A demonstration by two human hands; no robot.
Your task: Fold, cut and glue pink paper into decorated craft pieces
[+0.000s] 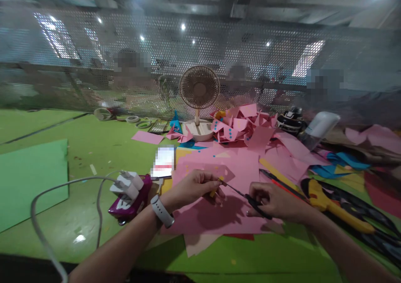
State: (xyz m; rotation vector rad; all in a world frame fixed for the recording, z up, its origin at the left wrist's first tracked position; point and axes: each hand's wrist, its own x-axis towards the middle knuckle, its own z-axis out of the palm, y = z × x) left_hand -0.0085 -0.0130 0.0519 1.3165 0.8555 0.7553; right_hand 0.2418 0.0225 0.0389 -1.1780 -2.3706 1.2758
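My left hand (200,184), with a pale watch band (162,211) on its wrist, is closed in a pinch on a small piece of yellow paper (213,192). In my right hand (267,197) is a pair of scissors (257,205) with black handles. Their blades point left and reach the fingertips of my left hand, near the yellow paper. Whether the blades are parted is hard to make out. Both hands are above a large pink paper sheet (216,222), which has small yellow and blue scraps on it.
A lit phone (163,161) and a purple case (134,201) with white plugs (128,184) and cables are at left. Behind stand a fan (199,87) and a pink paper heap (238,124). A yellow-handled tool (340,212) lies right; a green sheet (33,180) lies far left.
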